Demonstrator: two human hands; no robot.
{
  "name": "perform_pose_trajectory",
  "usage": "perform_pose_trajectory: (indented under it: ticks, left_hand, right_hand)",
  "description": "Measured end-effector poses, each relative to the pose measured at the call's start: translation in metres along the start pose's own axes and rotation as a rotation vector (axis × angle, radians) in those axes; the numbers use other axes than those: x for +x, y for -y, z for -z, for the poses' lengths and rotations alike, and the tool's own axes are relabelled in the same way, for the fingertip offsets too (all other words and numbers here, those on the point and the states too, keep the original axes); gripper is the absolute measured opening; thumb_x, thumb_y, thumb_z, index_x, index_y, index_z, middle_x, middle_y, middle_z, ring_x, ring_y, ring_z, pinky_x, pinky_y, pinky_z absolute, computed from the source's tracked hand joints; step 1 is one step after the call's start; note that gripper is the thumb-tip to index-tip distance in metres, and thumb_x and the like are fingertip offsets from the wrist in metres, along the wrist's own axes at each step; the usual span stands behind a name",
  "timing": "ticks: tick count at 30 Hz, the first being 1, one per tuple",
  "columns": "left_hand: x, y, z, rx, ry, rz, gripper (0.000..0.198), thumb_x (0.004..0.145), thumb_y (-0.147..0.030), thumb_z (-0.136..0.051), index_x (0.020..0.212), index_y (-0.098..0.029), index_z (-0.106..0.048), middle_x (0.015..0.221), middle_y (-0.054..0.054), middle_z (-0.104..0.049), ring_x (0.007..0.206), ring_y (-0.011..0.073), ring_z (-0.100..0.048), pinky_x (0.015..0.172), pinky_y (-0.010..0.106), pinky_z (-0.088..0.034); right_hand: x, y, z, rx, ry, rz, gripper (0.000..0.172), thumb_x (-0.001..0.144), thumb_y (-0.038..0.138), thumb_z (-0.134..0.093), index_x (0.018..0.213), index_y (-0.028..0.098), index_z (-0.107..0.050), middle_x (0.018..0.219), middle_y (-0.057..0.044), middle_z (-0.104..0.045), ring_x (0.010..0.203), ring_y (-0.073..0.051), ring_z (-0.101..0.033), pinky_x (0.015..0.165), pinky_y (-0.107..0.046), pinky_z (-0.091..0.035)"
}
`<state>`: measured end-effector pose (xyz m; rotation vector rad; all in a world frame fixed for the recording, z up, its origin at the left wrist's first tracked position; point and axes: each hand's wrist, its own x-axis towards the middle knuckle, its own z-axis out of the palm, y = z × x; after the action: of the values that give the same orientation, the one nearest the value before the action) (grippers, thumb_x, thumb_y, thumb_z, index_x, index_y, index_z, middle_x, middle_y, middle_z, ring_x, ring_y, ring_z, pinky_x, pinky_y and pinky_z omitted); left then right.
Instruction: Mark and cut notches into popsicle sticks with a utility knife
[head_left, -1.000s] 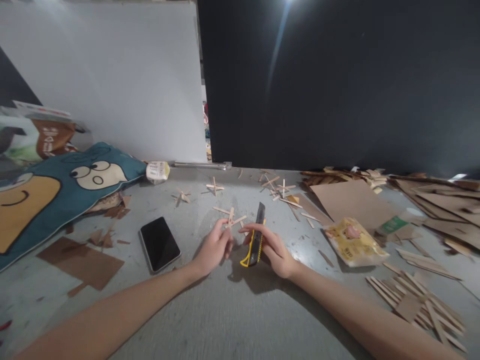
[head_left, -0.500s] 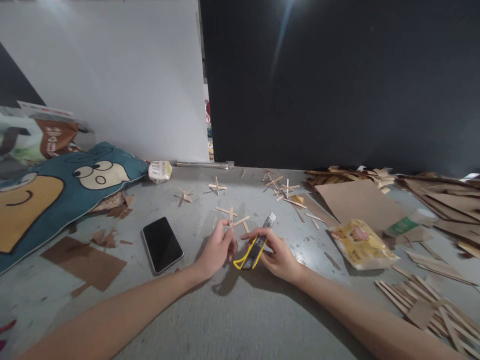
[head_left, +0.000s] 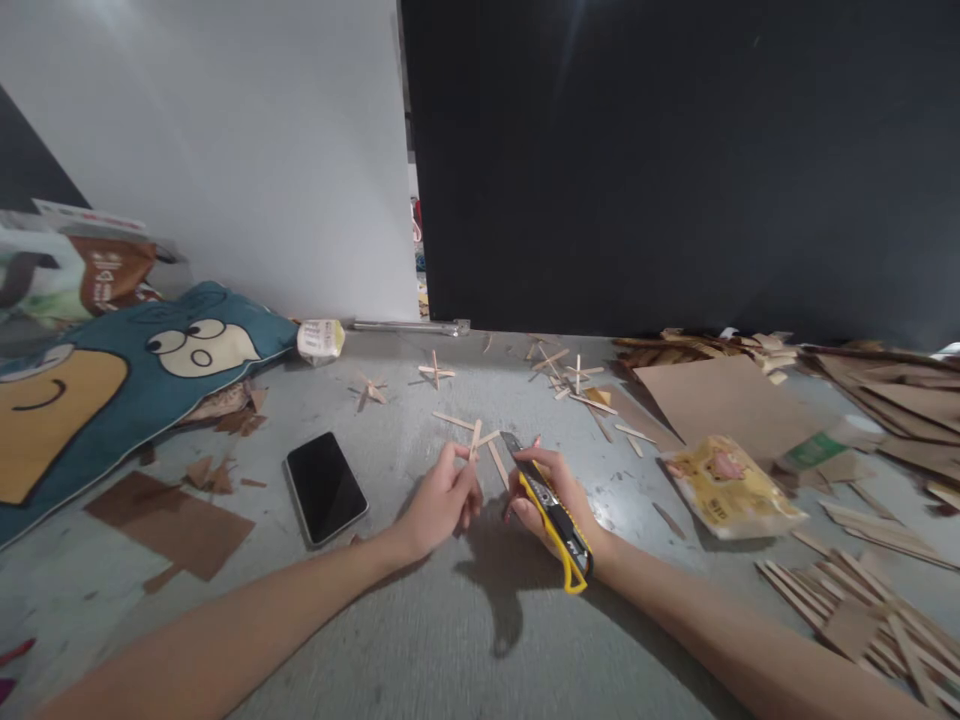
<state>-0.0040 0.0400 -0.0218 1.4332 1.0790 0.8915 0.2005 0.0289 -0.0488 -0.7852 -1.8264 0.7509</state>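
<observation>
My left hand (head_left: 448, 490) pinches a small wooden craft stick (head_left: 476, 436), which stands up from the fingertips. My right hand (head_left: 559, 500) is closed around a yellow and black utility knife (head_left: 562, 530). The knife's front end points up and left, toward the stick, with a gap between them; its yellow handle end points down toward my wrist. Just beyond my hands, loose wooden sticks (head_left: 453, 421) lie on the grey table (head_left: 420, 640). Further back are small crossed-stick pieces (head_left: 436, 371).
A black phone (head_left: 325, 490) and brown cardboard scraps (head_left: 171, 523) lie to the left, near a teal cartoon cushion (head_left: 150, 370). To the right are a yellow packet (head_left: 729, 488), a white and green bottle (head_left: 825, 446) and a pile of wooden sticks (head_left: 847, 615). A dark panel (head_left: 675, 170) rises behind.
The utility knife has swung round in my right hand: its front end now points up-left and its handle end sits near my wrist. My left hand with the craft stick has shifted slightly right.
</observation>
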Motion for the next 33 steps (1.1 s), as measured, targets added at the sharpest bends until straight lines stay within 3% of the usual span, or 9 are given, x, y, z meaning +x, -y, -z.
perform_pose_trajectory:
  ticks: [3,7,12,16,33]
  left_hand:
    - [0.001,0.003,0.0,0.029,0.039,-0.005,0.051,0.094,-0.075,-0.044,0.1,-0.025,-0.038,0.053,-0.009,-0.058,0.036,0.0104,-0.046,0.037,0.019,-0.032]
    - [0.002,0.005,0.0,0.027,0.044,-0.017,0.05,0.094,-0.075,-0.044,0.1,-0.025,-0.037,0.053,-0.009,-0.059,0.037,0.0104,-0.046,0.039,0.02,-0.034]
    - [0.001,0.003,0.0,0.039,0.037,-0.018,0.051,0.094,-0.076,-0.043,0.1,-0.025,-0.037,0.054,-0.009,-0.058,0.038,0.01,-0.046,0.04,0.02,-0.035]
    - [0.0,0.0,-0.001,0.063,0.037,-0.017,0.052,0.094,-0.076,-0.041,0.099,-0.025,-0.037,0.053,-0.008,-0.058,0.038,0.0101,-0.047,0.041,0.021,-0.035]
    - [-0.002,0.001,-0.001,0.095,0.034,-0.041,0.048,0.096,-0.073,-0.042,0.096,-0.026,-0.036,0.054,-0.009,-0.058,0.04,0.0112,-0.048,0.043,0.022,-0.037]
  right_hand:
    - [0.003,0.003,-0.002,-0.059,-0.065,0.047,0.043,0.099,0.049,-0.058,0.131,0.027,-0.04,0.079,0.0,-0.065,0.065,-0.019,-0.068,0.062,-0.031,-0.056]
    - [0.007,0.01,-0.001,-0.283,-0.077,0.047,0.025,0.094,0.03,-0.062,0.116,0.026,-0.052,0.093,-0.004,-0.072,0.072,-0.019,-0.072,0.065,-0.029,-0.057]
    - [0.01,0.014,-0.001,-0.299,-0.091,0.17,0.025,0.091,0.018,-0.059,0.114,0.025,-0.055,0.093,-0.004,-0.072,0.077,-0.018,-0.074,0.072,-0.029,-0.06]
    - [0.012,0.016,0.0,-0.296,-0.034,0.26,0.028,0.09,0.016,-0.058,0.116,0.025,-0.054,0.097,-0.005,-0.072,0.082,-0.019,-0.075,0.077,-0.03,-0.06]
    - [0.011,0.016,0.0,-0.306,-0.011,0.255,0.029,0.091,0.016,-0.058,0.118,0.026,-0.053,0.096,-0.005,-0.071,0.084,-0.019,-0.074,0.076,-0.03,-0.061]
